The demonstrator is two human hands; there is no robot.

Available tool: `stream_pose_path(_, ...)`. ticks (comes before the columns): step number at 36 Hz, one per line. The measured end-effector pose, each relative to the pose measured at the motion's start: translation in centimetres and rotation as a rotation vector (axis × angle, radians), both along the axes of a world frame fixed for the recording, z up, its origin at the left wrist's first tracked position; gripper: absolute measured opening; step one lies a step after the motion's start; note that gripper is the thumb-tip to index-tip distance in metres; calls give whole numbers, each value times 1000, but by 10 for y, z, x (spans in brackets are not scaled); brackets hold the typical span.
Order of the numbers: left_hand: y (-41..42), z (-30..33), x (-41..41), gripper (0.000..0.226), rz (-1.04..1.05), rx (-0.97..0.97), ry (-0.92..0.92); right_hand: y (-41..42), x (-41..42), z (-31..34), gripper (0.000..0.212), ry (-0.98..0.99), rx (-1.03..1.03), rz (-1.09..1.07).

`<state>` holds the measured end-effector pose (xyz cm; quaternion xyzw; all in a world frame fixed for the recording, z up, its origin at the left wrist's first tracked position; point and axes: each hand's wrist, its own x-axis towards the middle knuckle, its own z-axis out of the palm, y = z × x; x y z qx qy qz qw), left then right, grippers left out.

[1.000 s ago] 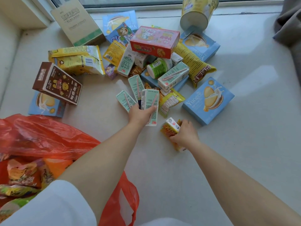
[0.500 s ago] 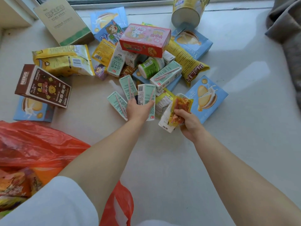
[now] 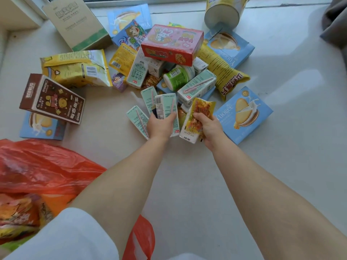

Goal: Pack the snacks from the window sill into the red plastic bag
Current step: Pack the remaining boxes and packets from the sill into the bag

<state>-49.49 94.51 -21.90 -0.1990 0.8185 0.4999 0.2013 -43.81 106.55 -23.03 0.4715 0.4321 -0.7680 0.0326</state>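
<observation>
Mint-green milk cartons (image 3: 165, 111) fan out of the left hand's (image 3: 159, 126) curled fingers; the right hand (image 3: 208, 126) clasps a yellow foil packet (image 3: 201, 112), seemingly with a white carton. Carry both near-left into the red plastic bag (image 3: 37, 166), keeping grips firm

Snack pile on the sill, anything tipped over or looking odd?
Yes. The yellow can by the window lies tipped, bottom toward the camera. The pink box sits tilted atop the heap of cartons. Nothing looks spilled or torn.
</observation>
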Motion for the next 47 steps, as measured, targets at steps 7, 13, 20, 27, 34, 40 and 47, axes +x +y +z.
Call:
stream_pose_path(7, -18, 13, 9, 22, 71, 142, -37, -6, 16, 4, 34, -85, 61, -50)
stream_pose_path(13, -43, 32, 35, 19, 69, 182, -50, -7, 56, 19, 38, -122, 150, -27)
stream_pose_path(20, -67, 61, 82, 24, 53, 238, -16, -14, 98, 50, 42, 6, 108, 12)
stream_pose_path(27, -105, 88, 125, 31, 66, 238, 98, -48, 115, 95, 22, 205, 32, 213)
stream_pose_path(34, -172, 114, 161, 39, 103, 179, 268, -108, 117, 121, 26, 288, 45, 439)
stream_pose_path(40, -250, 115, 177, 40, 187, 34, 332, -170, 113, 135, 10, 318, 54, 559)
stream_pose_path(47, -334, 111, 176, 45, 237, -128, 379, -257, 98, 135, 28, 326, 187, 689)
